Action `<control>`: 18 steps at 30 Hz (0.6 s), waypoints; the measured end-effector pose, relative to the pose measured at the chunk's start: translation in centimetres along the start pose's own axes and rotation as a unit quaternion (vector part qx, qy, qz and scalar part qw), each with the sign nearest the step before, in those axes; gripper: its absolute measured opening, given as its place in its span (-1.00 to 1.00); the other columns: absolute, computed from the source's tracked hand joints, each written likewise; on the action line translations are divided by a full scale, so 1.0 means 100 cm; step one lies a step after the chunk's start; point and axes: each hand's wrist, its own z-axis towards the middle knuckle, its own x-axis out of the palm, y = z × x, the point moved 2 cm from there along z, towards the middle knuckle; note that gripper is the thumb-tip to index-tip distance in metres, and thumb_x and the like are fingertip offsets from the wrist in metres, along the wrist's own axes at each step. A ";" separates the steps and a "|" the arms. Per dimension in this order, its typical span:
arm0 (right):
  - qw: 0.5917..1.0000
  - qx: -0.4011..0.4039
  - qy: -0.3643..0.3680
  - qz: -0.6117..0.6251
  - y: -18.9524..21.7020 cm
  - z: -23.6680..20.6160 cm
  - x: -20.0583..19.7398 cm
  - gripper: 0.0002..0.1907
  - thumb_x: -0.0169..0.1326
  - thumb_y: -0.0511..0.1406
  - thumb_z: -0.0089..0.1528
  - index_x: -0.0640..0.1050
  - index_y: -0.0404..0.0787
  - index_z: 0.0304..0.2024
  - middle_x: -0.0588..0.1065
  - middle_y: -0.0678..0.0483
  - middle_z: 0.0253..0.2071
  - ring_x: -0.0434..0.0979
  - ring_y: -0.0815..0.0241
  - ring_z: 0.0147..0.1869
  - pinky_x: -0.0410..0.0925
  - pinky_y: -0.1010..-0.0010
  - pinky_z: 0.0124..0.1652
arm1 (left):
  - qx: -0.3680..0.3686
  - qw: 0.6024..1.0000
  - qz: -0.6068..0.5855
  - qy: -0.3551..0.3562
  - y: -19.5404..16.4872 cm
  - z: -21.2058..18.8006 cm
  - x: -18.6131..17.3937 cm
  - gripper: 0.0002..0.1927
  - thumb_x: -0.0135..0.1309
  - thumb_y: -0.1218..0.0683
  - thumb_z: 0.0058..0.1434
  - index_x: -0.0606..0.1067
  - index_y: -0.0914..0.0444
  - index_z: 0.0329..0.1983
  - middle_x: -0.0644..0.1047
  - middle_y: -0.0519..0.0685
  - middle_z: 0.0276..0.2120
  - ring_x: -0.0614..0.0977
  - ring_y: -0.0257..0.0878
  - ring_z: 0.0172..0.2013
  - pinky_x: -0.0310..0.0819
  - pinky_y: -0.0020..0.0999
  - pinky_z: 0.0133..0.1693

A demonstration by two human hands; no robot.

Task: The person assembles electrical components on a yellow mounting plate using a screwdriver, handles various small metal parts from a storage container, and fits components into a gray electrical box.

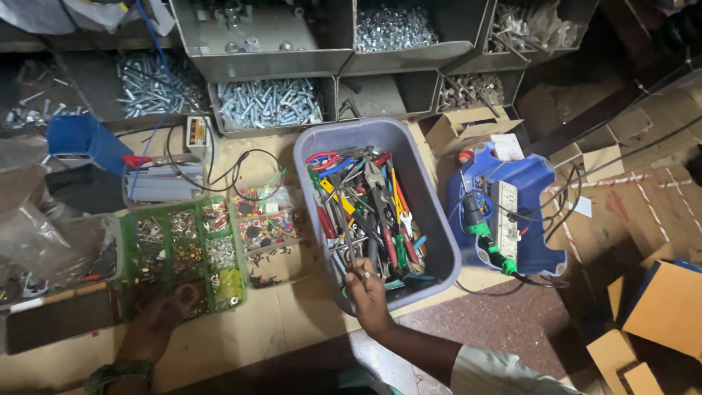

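Fingers of the right hand [368, 291] pinched a thin shiny metal tool [348, 245] inside the smooth grey plastic tub [431, 219] on the worktop [292, 322]. The left hand [157, 313] lay spread on the green plastic tray [124, 252] of small metal bits.

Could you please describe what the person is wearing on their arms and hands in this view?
Both hands are bare, with no gloves. The right hand leads back along a bare forearm to a pale, light-coloured sleeve gathered near the elbow. The left hand has a dark green band, like a watch strap or bracelet, around the wrist; no sleeve shows there.
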 end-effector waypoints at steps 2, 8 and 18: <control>0.999 -0.038 0.024 -0.009 0.004 -0.002 0.001 -0.79 -0.07 -0.30 0.41 0.43 -0.29 -0.29 0.28 0.14 -0.20 0.30 0.37 -0.21 0.25 0.52 -0.20 | 0.029 0.999 -0.029 -0.017 0.001 -0.004 -0.005 -0.57 0.14 -0.02 0.22 0.48 0.13 0.15 0.65 0.12 -0.15 0.71 -0.07 -0.09 0.53 -0.15 -0.01; 0.990 -0.106 0.058 -0.068 0.015 -0.001 0.003 -0.81 -0.04 -0.37 0.36 0.44 -0.39 -0.32 0.34 0.03 -0.21 0.34 0.21 -0.13 0.25 0.42 -0.11 | 0.032 0.964 -0.262 0.005 -0.079 -0.029 -0.023 -0.58 0.10 -0.03 0.26 0.51 0.23 0.14 0.63 0.17 -0.07 0.65 -0.01 -0.02 0.51 -0.11 0.01; 0.847 -0.369 0.383 -0.009 0.199 -0.007 0.238 -0.87 0.07 -0.42 0.17 0.49 -0.31 -0.50 0.49 0.01 -0.39 0.45 0.12 -0.37 0.28 0.29 -0.40 | -0.045 0.847 0.047 -0.528 -0.143 -0.400 -0.173 -0.59 0.17 0.00 0.25 0.49 0.19 0.15 0.55 0.14 0.07 0.56 0.13 0.08 0.46 -0.07 0.05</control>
